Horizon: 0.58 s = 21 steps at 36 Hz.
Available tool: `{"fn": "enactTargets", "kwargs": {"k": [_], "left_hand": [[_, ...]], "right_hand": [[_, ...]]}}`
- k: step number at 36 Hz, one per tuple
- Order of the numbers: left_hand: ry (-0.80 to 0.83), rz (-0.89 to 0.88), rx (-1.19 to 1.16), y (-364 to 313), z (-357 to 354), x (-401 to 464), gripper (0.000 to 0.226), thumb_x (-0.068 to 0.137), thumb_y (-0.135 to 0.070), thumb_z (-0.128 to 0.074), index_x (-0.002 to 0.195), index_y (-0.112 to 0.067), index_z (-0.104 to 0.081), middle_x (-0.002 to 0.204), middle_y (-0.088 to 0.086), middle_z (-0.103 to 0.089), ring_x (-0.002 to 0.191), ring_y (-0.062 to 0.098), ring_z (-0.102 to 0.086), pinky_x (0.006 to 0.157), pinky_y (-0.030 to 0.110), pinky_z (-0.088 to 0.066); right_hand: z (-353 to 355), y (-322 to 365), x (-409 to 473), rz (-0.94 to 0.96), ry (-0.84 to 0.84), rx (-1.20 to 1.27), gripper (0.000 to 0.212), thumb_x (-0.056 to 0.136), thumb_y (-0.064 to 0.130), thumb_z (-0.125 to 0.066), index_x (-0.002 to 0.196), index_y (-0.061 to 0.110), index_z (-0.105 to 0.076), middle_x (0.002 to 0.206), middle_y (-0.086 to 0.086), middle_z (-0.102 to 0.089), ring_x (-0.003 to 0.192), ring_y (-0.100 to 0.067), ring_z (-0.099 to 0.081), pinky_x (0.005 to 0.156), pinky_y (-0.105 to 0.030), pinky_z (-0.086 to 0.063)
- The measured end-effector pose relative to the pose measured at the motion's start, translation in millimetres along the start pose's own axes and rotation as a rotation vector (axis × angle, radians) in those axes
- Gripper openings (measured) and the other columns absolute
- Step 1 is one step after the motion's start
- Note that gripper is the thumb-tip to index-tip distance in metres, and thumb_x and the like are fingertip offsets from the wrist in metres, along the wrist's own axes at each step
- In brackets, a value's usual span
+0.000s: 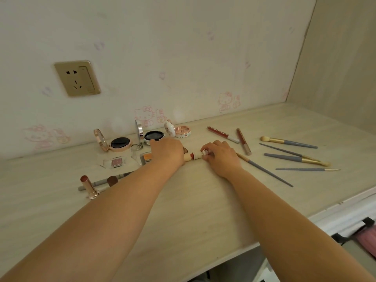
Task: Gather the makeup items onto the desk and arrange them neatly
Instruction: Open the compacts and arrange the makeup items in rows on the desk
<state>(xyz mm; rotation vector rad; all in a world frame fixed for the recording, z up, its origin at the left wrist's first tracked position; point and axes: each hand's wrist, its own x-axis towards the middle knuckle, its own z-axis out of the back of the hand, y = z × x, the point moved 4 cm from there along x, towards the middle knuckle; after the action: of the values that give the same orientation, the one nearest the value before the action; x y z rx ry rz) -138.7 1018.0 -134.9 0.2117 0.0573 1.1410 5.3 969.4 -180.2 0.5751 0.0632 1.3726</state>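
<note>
**Two hands on one lipstick, mid-desk**

Both my hands meet at the desk (pixel 193 200) centre. My left hand (pixel 167 150) is palm down, fingers curled over the lipstick (pixel 192 156) base end; can't tell how tight the grip is. My right hand (pixel 220 154) pinches its white cap end w/ fingertips. Lipstick lies flat between the two hands.

Behind, near the wall: 3 open compacts – rose-gold one (pixel 120 143) left, black-pan one (pixel 153 135) mid, white one (pixel 181 131) right. Left of my left hand: small clear blush case (pixel 116 161), orange palette (pixel 146 156) partly under my wrist, upright lipstick (pixel 89 186) nr the front, w/ a grey stick (pixel 97 183) just behind it.

Right side: 2 red gloss tubes (pixel 223 134), angled, ends close together. Beyond them 5 grey brushes (pixel 293 158) loosely fanned, one touching my right wrist area.
</note>
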Motion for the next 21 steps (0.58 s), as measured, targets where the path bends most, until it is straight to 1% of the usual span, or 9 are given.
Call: {"fn": "enactTargets", "kwargs": {"k": [3, 6, 8, 10, 12, 14, 16, 21], "left_hand": [[-0.007, -0.006, -0.001, 0.7, 0.0, -0.4, 0.024, 0.086, -0.038, -0.059, 0.106, -0.026, -0.063, 0.089, -0.005, -0.052, 0.085, 0.016, -0.045, 0.081, 0.035, -0.027], [-0.017, -0.007, 0.005, 1.4, 0.2, -0.6, 0.025, 0.086, -0.039, -0.059, 0.107, -0.026, -0.064, 0.088, -0.004, -0.051, 0.09, 0.017, -0.049, 0.08, 0.034, -0.026], [-0.028, -0.016, 0.015, 1.1, 0.2, -0.8, 0.025, 0.087, -0.04, -0.058, 0.108, -0.026, -0.064, 0.091, -0.004, -0.055, 0.095, 0.017, -0.051, 0.078, 0.033, -0.024], [-0.035, -0.029, 0.015, 0.7, -0.2, -0.9, 0.027, 0.087, -0.04, -0.058, 0.109, -0.027, -0.063, 0.099, -0.004, -0.06, 0.099, 0.017, -0.052, 0.079, 0.033, -0.025], [-0.04, -0.049, -0.002, -0.4, -0.7, -0.9, 0.029, 0.087, -0.042, -0.058, 0.111, -0.027, -0.063, 0.103, -0.003, -0.061, 0.102, 0.018, -0.052, 0.084, 0.034, -0.028], [-0.044, -0.061, -0.009, -0.6, -1.2, -1.3, 0.031, 0.086, -0.044, -0.059, 0.112, -0.028, -0.063, 0.105, -0.002, -0.061, 0.104, 0.019, -0.052, 0.087, 0.034, -0.03], [-0.049, -0.063, -0.007, 0.4, -1.3, -1.5, 0.032, 0.086, -0.045, -0.059, 0.112, -0.028, -0.063, 0.105, -0.002, -0.061, 0.104, 0.019, -0.052, 0.087, 0.034, -0.031], [-0.038, -0.071, -0.045, 2.0, -3.0, -1.3, 0.032, 0.084, -0.047, -0.06, 0.114, -0.035, -0.061, 0.107, -0.003, -0.062, 0.107, 0.019, -0.051, 0.088, 0.034, -0.031]], "right_hand": [[0.7, 0.4, -0.3, 0.001, 0.008, 0.012, 0.024, 0.091, 0.03, -0.054, 0.114, 0.028, -0.059, 0.115, 0.002, -0.056, 0.109, -0.022, -0.044, 0.089, -0.037, -0.034], [1.3, 1.3, -1.4, 0.006, 0.01, 0.032, 0.024, 0.09, 0.03, -0.055, 0.114, 0.027, -0.06, 0.113, 0.002, -0.056, 0.109, -0.022, -0.044, 0.09, -0.036, -0.035], [1.9, 1.8, -2.1, 0.005, 0.016, 0.073, 0.025, 0.089, 0.027, -0.057, 0.114, 0.025, -0.062, 0.111, 0.0, -0.057, 0.108, -0.022, -0.045, 0.091, -0.036, -0.037], [2.8, 1.7, -2.4, -0.003, 0.021, 0.123, 0.026, 0.088, 0.026, -0.059, 0.113, 0.024, -0.064, 0.109, -0.001, -0.058, 0.107, -0.021, -0.046, 0.091, -0.035, -0.039], [4.4, 0.6, -2.9, -0.011, 0.024, 0.161, 0.026, 0.087, 0.026, -0.062, 0.112, 0.023, -0.065, 0.107, -0.002, -0.058, 0.106, -0.02, -0.048, 0.09, -0.033, -0.04], [5.3, 0.2, -3.2, -0.016, 0.029, 0.185, 0.026, 0.085, 0.026, -0.063, 0.111, 0.024, -0.067, 0.105, -0.002, -0.059, 0.104, -0.019, -0.05, 0.087, -0.03, -0.041], [6.2, 0.5, -3.4, -0.021, 0.031, 0.211, 0.026, 0.084, 0.027, -0.065, 0.11, 0.025, -0.068, 0.103, -0.002, -0.059, 0.102, -0.019, -0.051, 0.085, -0.03, -0.041], [7.0, 1.2, -3.7, -0.022, 0.057, 0.216, 0.026, 0.085, 0.03, -0.064, 0.111, 0.029, -0.067, 0.101, 0.0, -0.056, 0.099, -0.016, -0.052, 0.086, -0.032, -0.044]]}}
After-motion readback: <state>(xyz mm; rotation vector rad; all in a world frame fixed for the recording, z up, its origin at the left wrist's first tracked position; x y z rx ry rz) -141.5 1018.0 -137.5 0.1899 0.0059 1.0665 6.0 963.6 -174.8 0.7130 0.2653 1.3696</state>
